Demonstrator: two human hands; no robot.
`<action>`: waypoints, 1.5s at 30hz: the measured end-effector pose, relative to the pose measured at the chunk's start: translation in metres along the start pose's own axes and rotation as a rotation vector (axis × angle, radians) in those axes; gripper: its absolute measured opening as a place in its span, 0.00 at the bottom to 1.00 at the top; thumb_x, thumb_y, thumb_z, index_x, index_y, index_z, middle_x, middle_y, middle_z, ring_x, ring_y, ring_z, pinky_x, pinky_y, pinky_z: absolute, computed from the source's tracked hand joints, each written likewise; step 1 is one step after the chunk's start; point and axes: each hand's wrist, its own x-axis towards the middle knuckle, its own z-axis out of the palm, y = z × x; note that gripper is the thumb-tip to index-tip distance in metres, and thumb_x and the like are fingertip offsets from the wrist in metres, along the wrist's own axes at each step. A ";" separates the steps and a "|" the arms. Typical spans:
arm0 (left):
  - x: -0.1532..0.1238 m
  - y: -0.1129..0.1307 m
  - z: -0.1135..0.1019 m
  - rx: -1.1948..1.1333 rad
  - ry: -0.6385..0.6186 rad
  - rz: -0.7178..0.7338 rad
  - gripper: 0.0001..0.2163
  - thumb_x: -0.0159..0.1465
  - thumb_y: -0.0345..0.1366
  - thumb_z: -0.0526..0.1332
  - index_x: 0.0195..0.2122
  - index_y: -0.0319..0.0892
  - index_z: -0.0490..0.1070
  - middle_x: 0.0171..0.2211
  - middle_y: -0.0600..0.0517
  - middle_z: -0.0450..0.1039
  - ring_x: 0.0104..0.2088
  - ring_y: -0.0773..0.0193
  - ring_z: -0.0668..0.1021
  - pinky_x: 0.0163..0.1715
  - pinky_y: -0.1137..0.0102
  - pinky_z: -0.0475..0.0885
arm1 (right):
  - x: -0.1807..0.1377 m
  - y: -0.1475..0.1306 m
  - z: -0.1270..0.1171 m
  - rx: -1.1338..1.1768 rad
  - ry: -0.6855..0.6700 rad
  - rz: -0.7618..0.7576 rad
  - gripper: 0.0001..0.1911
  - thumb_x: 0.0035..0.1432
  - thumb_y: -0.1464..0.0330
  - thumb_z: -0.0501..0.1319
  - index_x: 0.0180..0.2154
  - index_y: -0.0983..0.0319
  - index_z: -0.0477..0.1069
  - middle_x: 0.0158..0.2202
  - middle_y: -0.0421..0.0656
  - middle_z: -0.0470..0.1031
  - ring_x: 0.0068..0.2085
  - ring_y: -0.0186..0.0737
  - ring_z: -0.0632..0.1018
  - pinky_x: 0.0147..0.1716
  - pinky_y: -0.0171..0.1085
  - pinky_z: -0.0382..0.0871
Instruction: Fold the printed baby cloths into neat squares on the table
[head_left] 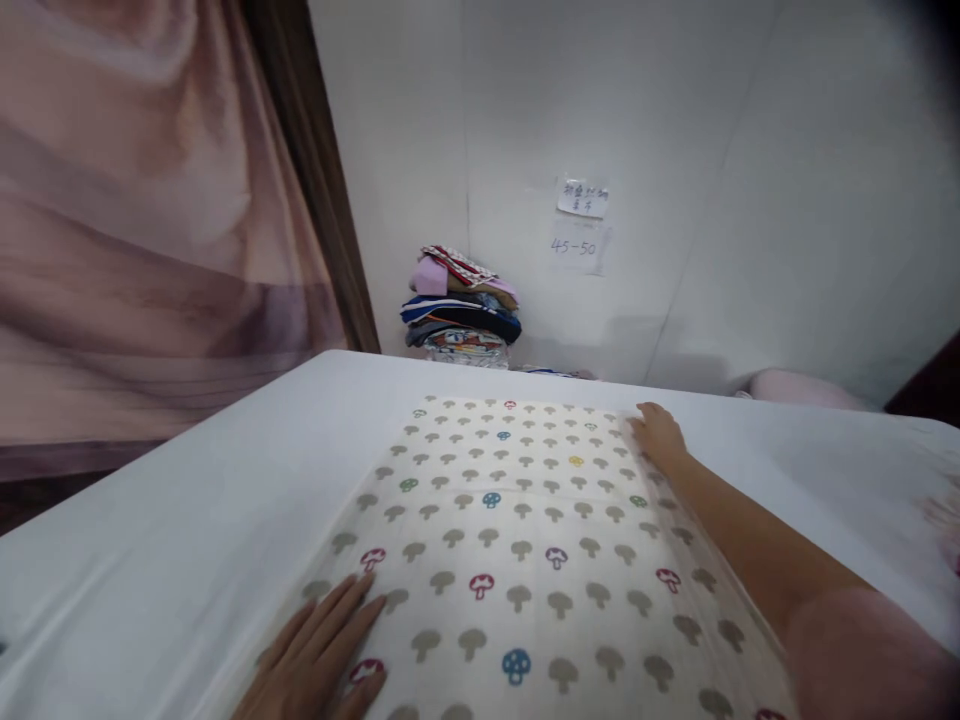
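A cream cloth [540, 520] printed with grey mushrooms and a few red, blue, green and yellow ones lies spread over a white-covered table [225, 500]. On its near left edge my left hand [322, 650] rests flat, fingers stretched out and a little apart. My right arm reaches along the right side of the cloth. At the far right corner my right hand [660, 435] has its fingers bent in on the cloth's edge. Its fingertips show only in part. The cloth's near end runs out of view at the bottom.
Behind the table's far edge stands a stack of folded clothes [461, 310] against a pale wall [675, 150]. Handwritten paper signs [581, 225] are stuck on that wall. A pinkish draped curtain [150, 220] hangs at the left. A pale pink rounded thing [802, 388] shows behind the table at right.
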 end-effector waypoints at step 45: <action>0.004 0.066 -0.044 -0.181 -0.096 -0.032 0.21 0.63 0.48 0.47 0.55 0.49 0.61 0.60 0.50 0.56 0.61 0.56 0.56 0.57 0.53 0.52 | -0.295 0.037 -0.105 0.292 -0.304 0.060 0.25 0.54 0.56 0.51 0.51 0.57 0.67 0.57 0.41 0.63 0.58 0.45 0.62 0.57 0.43 0.53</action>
